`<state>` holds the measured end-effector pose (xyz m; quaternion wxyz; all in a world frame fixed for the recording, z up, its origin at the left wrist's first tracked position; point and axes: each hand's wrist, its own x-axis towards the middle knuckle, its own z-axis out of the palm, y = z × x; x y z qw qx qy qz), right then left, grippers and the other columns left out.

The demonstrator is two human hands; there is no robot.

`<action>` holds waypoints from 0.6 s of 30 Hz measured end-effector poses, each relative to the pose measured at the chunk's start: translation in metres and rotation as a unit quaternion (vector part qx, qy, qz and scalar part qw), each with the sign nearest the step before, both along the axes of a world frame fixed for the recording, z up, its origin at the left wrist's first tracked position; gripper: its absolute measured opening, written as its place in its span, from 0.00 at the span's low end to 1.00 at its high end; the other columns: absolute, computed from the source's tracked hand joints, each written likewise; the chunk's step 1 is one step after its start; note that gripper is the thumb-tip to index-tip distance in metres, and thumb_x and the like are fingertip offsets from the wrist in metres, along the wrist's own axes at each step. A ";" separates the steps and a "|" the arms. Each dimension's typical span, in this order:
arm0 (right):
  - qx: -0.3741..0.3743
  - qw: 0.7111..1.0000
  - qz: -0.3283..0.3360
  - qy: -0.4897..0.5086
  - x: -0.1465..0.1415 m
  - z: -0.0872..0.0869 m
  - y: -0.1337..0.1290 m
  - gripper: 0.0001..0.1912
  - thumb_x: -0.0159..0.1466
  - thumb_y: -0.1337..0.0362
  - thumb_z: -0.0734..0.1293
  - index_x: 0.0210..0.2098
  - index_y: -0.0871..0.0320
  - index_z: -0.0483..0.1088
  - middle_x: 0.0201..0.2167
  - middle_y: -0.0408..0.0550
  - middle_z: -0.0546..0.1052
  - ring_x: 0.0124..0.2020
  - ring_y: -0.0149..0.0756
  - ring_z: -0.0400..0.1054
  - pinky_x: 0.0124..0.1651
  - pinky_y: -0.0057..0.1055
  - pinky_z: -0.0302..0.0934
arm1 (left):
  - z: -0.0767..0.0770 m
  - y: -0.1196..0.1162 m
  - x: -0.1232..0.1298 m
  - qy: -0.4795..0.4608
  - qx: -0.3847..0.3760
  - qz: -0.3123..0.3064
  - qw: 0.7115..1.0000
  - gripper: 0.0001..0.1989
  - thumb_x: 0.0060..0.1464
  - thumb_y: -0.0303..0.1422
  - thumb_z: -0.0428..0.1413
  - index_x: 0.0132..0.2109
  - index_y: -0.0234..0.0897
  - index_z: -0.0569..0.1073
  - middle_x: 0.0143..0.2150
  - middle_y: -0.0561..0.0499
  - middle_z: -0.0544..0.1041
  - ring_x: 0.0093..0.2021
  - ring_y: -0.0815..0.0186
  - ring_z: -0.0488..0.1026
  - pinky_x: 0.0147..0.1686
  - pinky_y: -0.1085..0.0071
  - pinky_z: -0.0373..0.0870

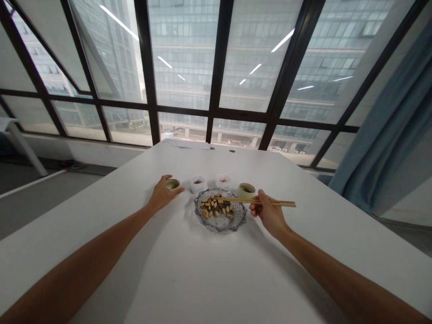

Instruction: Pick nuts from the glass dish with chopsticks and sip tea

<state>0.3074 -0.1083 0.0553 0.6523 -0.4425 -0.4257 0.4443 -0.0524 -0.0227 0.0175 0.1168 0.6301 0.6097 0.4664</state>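
Note:
My left hand (163, 193) has its thumb and fingers around a small green cup (172, 184) standing on the table. In my right hand (269, 212) is a pair of wooden chopsticks (283, 203), their tips over the nuts and seeds (216, 207) in a clear glass dish (221, 227) with a scalloped rim. Behind the dish stand two small white cups, the left one (198, 184) with something dark in it, the right one (223, 181) with a little light-coloured content. A second green cup (246, 190) stands beside the dish, near my right fingertips, with dark content.
The white table (189, 279) reaches to the windows. Papers (185, 144) and a small brown round thing (232, 151) lie at its far edge. A blue curtain (381, 135) hangs at the right.

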 end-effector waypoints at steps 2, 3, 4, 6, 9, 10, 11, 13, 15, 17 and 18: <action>-0.011 1.000 -0.004 0.024 0.001 -0.012 -0.006 0.28 0.47 0.38 0.78 0.24 0.57 0.71 0.15 0.45 0.75 0.14 0.33 0.67 0.15 0.28 0.62 | 0.001 0.000 -0.001 0.014 -0.006 -0.010 1.000 0.34 0.43 0.52 0.65 0.53 0.40 0.69 0.46 0.45 0.80 0.47 0.53 0.79 0.50 0.57 0.75; -0.012 0.999 -0.005 0.032 0.001 -0.017 -0.008 0.28 0.47 0.39 0.78 0.24 0.56 0.71 0.16 0.46 0.75 0.15 0.33 0.67 0.15 0.29 0.63 | 0.001 0.000 -0.001 0.019 -0.005 -0.014 1.000 0.33 0.43 0.52 0.65 0.52 0.40 0.70 0.46 0.45 0.80 0.48 0.53 0.79 0.51 0.57 0.75; -0.014 0.999 -0.007 0.040 0.002 -0.021 -0.011 0.28 0.47 0.38 0.78 0.24 0.56 0.72 0.16 0.46 0.75 0.15 0.33 0.67 0.15 0.29 0.63 | 0.001 0.000 -0.001 0.023 -0.003 -0.017 1.000 0.33 0.42 0.52 0.65 0.52 0.41 0.70 0.46 0.45 0.80 0.48 0.52 0.79 0.51 0.57 0.75; -0.017 0.999 -0.007 0.051 0.004 -0.027 -0.014 0.28 0.47 0.38 0.78 0.25 0.57 0.73 0.16 0.46 0.75 0.15 0.33 0.67 0.16 0.29 0.63 | 0.001 -0.001 -0.002 0.028 -0.003 -0.021 0.999 0.33 0.41 0.52 0.65 0.52 0.41 0.71 0.46 0.45 0.80 0.48 0.52 0.79 0.51 0.57 0.75; -0.006 0.999 -0.005 0.050 0.007 -0.031 -0.016 0.28 0.50 0.37 0.76 0.25 0.57 0.73 0.17 0.46 0.75 0.15 0.33 0.67 0.16 0.29 0.64 | 0.000 -0.002 -0.001 0.033 0.006 -0.024 0.999 0.33 0.41 0.52 0.66 0.51 0.41 0.71 0.46 0.46 0.80 0.48 0.52 0.79 0.51 0.58 0.76; 0.000 0.999 -0.004 0.046 0.008 -0.032 -0.016 0.27 0.51 0.37 0.75 0.26 0.57 0.73 0.17 0.47 0.75 0.16 0.33 0.68 0.16 0.29 0.64 | -0.001 -0.003 -0.001 0.038 0.016 -0.027 0.999 0.33 0.41 0.52 0.66 0.51 0.41 0.71 0.47 0.46 0.80 0.48 0.53 0.79 0.52 0.58 0.75; 0.007 0.999 -0.006 0.044 0.008 -0.031 -0.016 0.27 0.52 0.38 0.75 0.26 0.57 0.73 0.17 0.47 0.75 0.16 0.33 0.68 0.16 0.29 0.64 | -0.001 -0.004 -0.001 0.047 0.030 -0.031 0.998 0.33 0.41 0.52 0.66 0.51 0.40 0.71 0.48 0.45 0.80 0.48 0.53 0.79 0.52 0.58 0.75; 0.016 0.999 -0.015 0.047 0.007 -0.029 -0.016 0.28 0.51 0.38 0.76 0.25 0.58 0.73 0.17 0.46 0.75 0.15 0.33 0.67 0.16 0.28 0.63 | -0.002 -0.005 -0.001 0.073 0.064 -0.043 0.994 0.34 0.41 0.51 0.67 0.52 0.39 0.70 0.50 0.44 0.79 0.50 0.53 0.78 0.54 0.57 0.74; 0.025 0.998 -0.030 0.056 0.004 -0.027 -0.018 0.29 0.49 0.37 0.77 0.25 0.59 0.73 0.16 0.46 0.75 0.15 0.31 0.67 0.16 0.27 0.62 | -0.003 -0.006 -0.001 0.103 0.096 -0.059 0.988 0.33 0.41 0.49 0.67 0.52 0.39 0.70 0.52 0.44 0.78 0.51 0.53 0.77 0.55 0.56 0.73; 0.032 0.997 -0.038 0.057 0.001 -0.024 -0.020 0.30 0.48 0.36 0.77 0.24 0.59 0.73 0.16 0.46 0.74 0.14 0.31 0.66 0.16 0.26 0.61 | -0.003 -0.007 -0.001 0.124 0.118 -0.072 0.983 0.32 0.43 0.48 0.67 0.53 0.40 0.69 0.52 0.44 0.77 0.52 0.53 0.77 0.55 0.56 0.73; 0.036 0.997 -0.039 0.052 0.000 -0.024 -0.022 0.30 0.48 0.36 0.76 0.24 0.60 0.73 0.16 0.46 0.74 0.14 0.31 0.66 0.16 0.26 0.61 | -0.003 -0.007 -0.001 0.130 0.126 -0.076 0.980 0.32 0.43 0.47 0.67 0.53 0.40 0.69 0.52 0.44 0.77 0.53 0.53 0.76 0.55 0.55 0.73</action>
